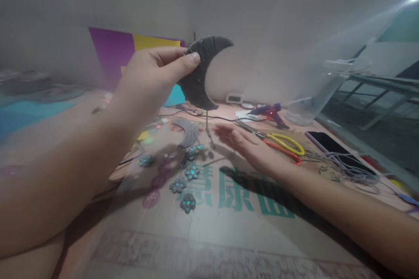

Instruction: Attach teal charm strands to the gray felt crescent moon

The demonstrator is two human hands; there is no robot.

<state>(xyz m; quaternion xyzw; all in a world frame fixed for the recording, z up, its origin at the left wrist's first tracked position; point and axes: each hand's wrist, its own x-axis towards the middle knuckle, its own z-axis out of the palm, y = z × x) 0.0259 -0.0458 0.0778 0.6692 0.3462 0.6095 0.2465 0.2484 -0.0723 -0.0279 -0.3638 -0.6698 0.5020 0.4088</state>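
Note:
Up above the table, my left hand (163,67) pinches a dark crescent moon shape (196,79) that looks wrapped in thread, thumb on its near face. A thin strand hangs straight down below its lower tip. My right hand (238,141) is held low over the table with fingers stretched out and nothing in it. Between the hands lies a lighter grey crescent (187,133). Nearer to me are several small grey flower shapes with turquoise spots, one of them a flower (188,203) at the front.
Scissors (278,141) with yellow and orange handles lie beside my right hand. Behind them are a glue gun (270,113) with a red light and a small white display (234,98). To the right are a phone (340,152), tangled cord (350,168) and a clear plastic container (303,100).

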